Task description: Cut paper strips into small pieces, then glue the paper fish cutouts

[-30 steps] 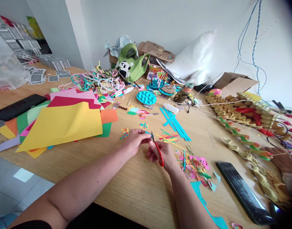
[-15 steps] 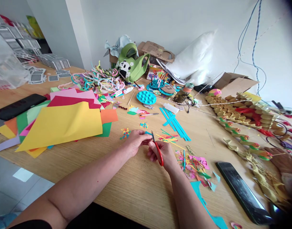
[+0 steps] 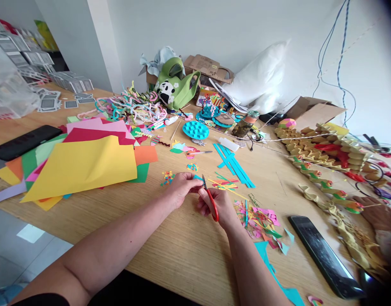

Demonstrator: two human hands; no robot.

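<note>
Over the middle of the counter [image 3: 163, 250], the left hand [image 3: 181, 187] pinches a small blue paper piece [image 3: 198, 177] and the right hand [image 3: 220, 205] holds red-handled scissors [image 3: 211, 198] against it. Cut bits [image 3: 167, 177] lie in two little piles, while blue strips [image 3: 238, 170] remain uncut — partway along, I judge. The left hand hides much of the piece — whether the scissors bite is hard to tell.

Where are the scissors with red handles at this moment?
In the head view, the red-handled scissors are slightly below and right of centre, in the right hand, blades by the left hand and blue paper.
</note>
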